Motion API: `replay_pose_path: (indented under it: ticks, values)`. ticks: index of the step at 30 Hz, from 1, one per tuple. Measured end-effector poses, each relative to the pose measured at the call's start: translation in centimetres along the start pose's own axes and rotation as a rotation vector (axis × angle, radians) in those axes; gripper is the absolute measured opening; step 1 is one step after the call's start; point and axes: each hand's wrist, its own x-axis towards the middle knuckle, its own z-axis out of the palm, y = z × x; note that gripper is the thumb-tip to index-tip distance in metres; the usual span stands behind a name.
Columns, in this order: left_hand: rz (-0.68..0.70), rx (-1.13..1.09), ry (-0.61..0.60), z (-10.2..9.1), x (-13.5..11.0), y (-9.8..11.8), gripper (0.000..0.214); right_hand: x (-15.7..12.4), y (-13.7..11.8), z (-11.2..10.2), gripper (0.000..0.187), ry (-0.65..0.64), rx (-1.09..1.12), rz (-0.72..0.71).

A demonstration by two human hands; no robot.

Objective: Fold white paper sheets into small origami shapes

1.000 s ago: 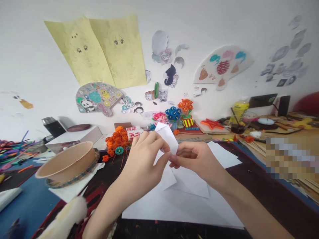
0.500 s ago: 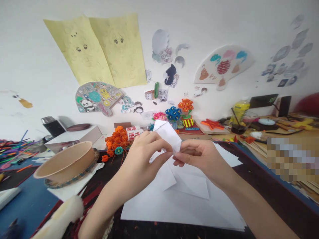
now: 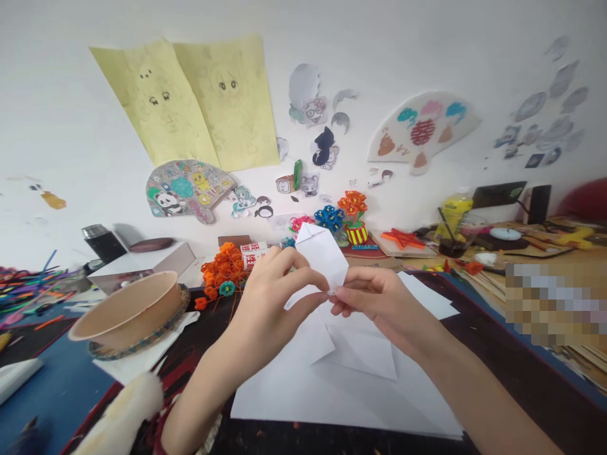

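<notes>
A folded piece of white paper (image 3: 325,256) is held up above the table between both hands. My left hand (image 3: 279,294) pinches its lower edge between thumb and forefinger. From the other side, my right hand (image 3: 367,294) grips the lower right corner, thumb in front and fingers behind. The fingertips of the two hands nearly meet at the bottom of the fold. Below them lie large white paper sheets (image 3: 341,401), with a smaller folded sheet (image 3: 367,354) on top. What the fingers do behind the paper is hidden.
A tan bowl (image 3: 126,309) stands at the left, near a black flask (image 3: 103,243). Orange flowers (image 3: 222,268) lie behind my left hand; potted blue flowers (image 3: 329,218) and orange ones (image 3: 353,205) stand at the wall. A yellow bottle (image 3: 455,218) is at the right.
The folded paper has tipped slightly, and more of its front face shows. Both hands keep their pinch on it in nearly the same place. The view has shifted a little.
</notes>
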Motion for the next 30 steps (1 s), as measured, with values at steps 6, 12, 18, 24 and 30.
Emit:
replay_pose_path:
  ticks: [6, 12, 18, 24, 30]
  values:
    - [0.020, 0.011, -0.016, 0.2, -0.1, 0.1, 0.010, -0.1, -0.1, 0.0, 0.022, -0.041, 0.000, 0.016]
    - [-0.014, 0.021, -0.077, 0.3, 0.0, 0.1, 0.011, -0.2, -0.2, 0.1, 0.021, -0.037, -0.081, -0.039]
    - [-0.062, 0.172, -0.077, 0.8, 0.1, 0.1, 0.016, -0.2, -0.2, 0.5, 0.017, -0.002, -0.146, -0.092]
    - [-0.088, 0.163, -0.104, 1.1, 0.0, 0.2, 0.016, -0.1, -0.1, 0.7, 0.018, -0.005, -0.145, -0.095]
    - [-0.025, -0.118, -0.018, 0.3, -0.1, -0.2, 0.011, 0.0, 0.2, 0.3, 0.017, 0.063, -0.078, -0.067]
